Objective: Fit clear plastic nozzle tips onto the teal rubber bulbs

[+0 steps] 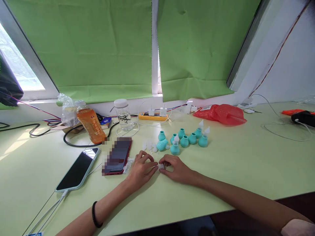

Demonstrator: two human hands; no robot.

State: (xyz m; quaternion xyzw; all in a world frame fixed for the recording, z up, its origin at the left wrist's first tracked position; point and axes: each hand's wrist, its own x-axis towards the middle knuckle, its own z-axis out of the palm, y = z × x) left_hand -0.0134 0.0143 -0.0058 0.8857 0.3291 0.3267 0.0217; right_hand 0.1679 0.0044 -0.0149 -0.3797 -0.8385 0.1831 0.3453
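My left hand (141, 168) and my right hand (175, 168) rest on the pale green table (246, 164), fingertips meeting over a small clear plastic piece (161, 166). Both hands pinch it between thumb and fingers. Just beyond them stand several teal rubber bulbs (184, 141), some with clear nozzle tips, and one bulb lies on its side (161, 144). A few loose clear tips (149, 145) lie left of the bulbs. A crumpled clear wrapper (128, 165) sits by my left hand.
A red phone (118, 155) and a light-cased phone (78, 168) on a cable lie to the left. Behind are an orange drink bottle (90, 124), a clear jar (123, 114), a yellow power strip (153, 116), a red bag (221, 114) and black cables (73, 137).
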